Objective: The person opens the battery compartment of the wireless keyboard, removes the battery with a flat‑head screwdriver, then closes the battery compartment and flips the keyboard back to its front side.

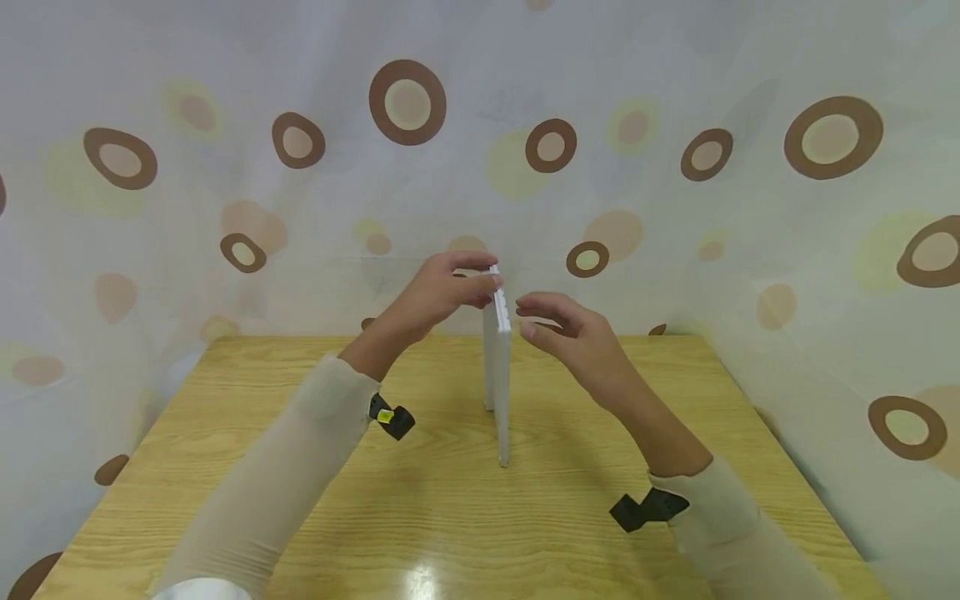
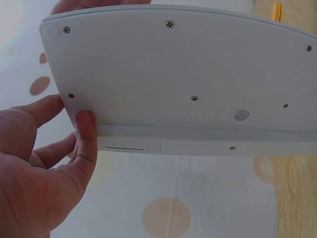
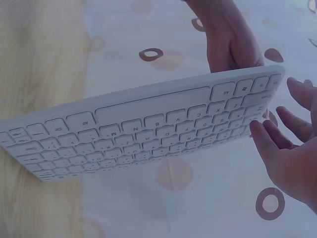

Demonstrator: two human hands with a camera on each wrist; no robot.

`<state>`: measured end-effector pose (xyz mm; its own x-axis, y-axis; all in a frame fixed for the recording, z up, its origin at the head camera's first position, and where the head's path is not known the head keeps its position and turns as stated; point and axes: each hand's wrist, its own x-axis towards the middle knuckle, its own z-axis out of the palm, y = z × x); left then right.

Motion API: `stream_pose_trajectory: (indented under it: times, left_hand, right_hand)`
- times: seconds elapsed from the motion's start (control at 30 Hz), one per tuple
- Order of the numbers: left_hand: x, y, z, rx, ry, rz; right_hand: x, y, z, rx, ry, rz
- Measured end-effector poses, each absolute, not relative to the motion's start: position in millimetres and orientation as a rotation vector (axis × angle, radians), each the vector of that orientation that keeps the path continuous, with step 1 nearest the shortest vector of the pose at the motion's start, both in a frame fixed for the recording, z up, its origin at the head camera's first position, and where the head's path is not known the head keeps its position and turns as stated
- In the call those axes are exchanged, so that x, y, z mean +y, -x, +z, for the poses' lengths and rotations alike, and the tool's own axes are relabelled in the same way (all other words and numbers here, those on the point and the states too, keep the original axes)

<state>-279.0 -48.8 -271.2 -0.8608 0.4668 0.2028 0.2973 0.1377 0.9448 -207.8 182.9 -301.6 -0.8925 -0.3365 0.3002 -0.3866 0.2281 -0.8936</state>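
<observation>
A white keyboard [image 1: 503, 392] stands upright on its short end on the wooden table, edge-on to the head view. My left hand [image 1: 450, 287] pinches its top end. The left wrist view shows the screwed underside of the keyboard [image 2: 148, 69], with the left thumb [image 2: 85, 130] against its corner. Its keys [image 3: 153, 131] face right, as the right wrist view shows. My right hand [image 1: 577, 337] hovers beside the top end with loosely bent fingers, holding nothing; in the head view a small gap separates it from the keyboard.
The wooden table [image 1: 300, 483] spreads under both arms. A pale cloth with brown rings [image 1: 480, 208] hangs behind it and at both sides. Black wrist mounts [image 1: 648, 508] sit on the sleeves. A small orange piece [image 2: 276, 12] shows past the keyboard in the left wrist view.
</observation>
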Motion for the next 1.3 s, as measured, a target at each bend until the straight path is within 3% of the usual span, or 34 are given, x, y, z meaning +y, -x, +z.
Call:
stream_pose_trajectory:
  times: [0.77, 0.97, 1.3]
  left_hand:
    - [-41, 281, -289, 2.215, -0.843, 1.874]
    - [-47, 278, -322, 2.257, -0.774, 1.893]
    - [-45, 271, -411, 2.193, -0.626, 1.866]
  right_hand:
    - [178, 203, -290, -2.378, -0.712, 1.788]
    - [189, 202, -293, -2.371, -0.682, 1.795]
    - [211, 198, -299, -2.290, -0.643, 1.843]
